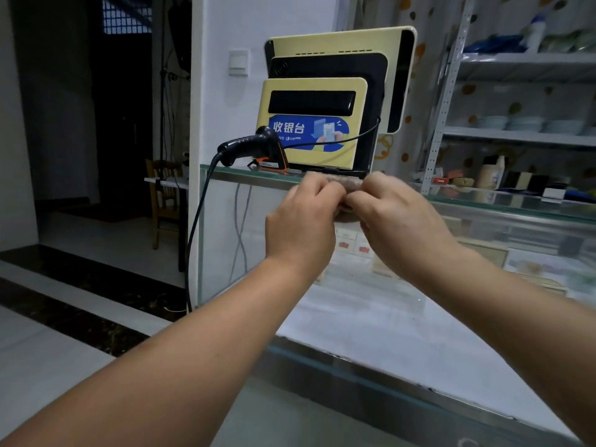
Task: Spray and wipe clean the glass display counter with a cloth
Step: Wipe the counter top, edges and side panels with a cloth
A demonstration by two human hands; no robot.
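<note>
Head view: both hands, left (301,217) and right (392,214), pinch a bunched cloth (342,183) between them at the counter (483,201) edge, wiping seemingly barely begun.

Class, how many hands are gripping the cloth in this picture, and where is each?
2. The left hand grips the cloth at its left end, the right hand at its right end, both in front of the glass counter. No other hand shows.

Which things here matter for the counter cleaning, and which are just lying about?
Job: cloth, gripped by left hand and right hand; glass counter.
Lying about: barcode scanner and yellow register on the countertop; shelf behind; wooden chair.
</note>
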